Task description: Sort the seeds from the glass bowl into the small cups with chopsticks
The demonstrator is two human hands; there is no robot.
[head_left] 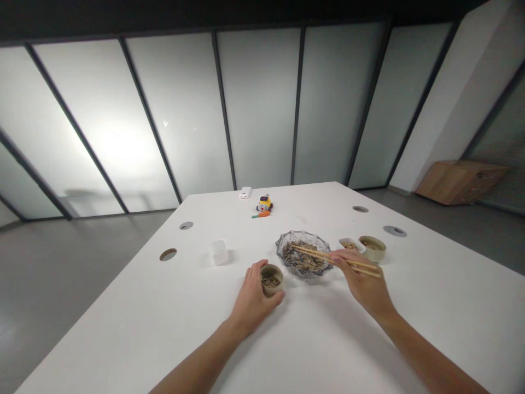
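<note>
My left hand [257, 298] is wrapped round a small beige cup [275, 290] with sunflower seeds [270, 280] in it. A pair of wooden chopsticks [315, 252] is held in my right hand [365, 284]. Their tips reach over the clear scalloped glass bowl [324, 241], which holds a heap of sunflower seeds [305, 264]. The bowl stands just right of and beyond the cup. Whether the tips pinch a seed is too small to tell.
On the white table [172, 339] a white plastic container [219, 253] stands left. Beyond my right hand are a white dish [359, 245] and another beige cup [376, 250], both with contents. Farther back lie a yellow toy vehicle [265, 204], a toy carrot [261, 215] and a white device [245, 192].
</note>
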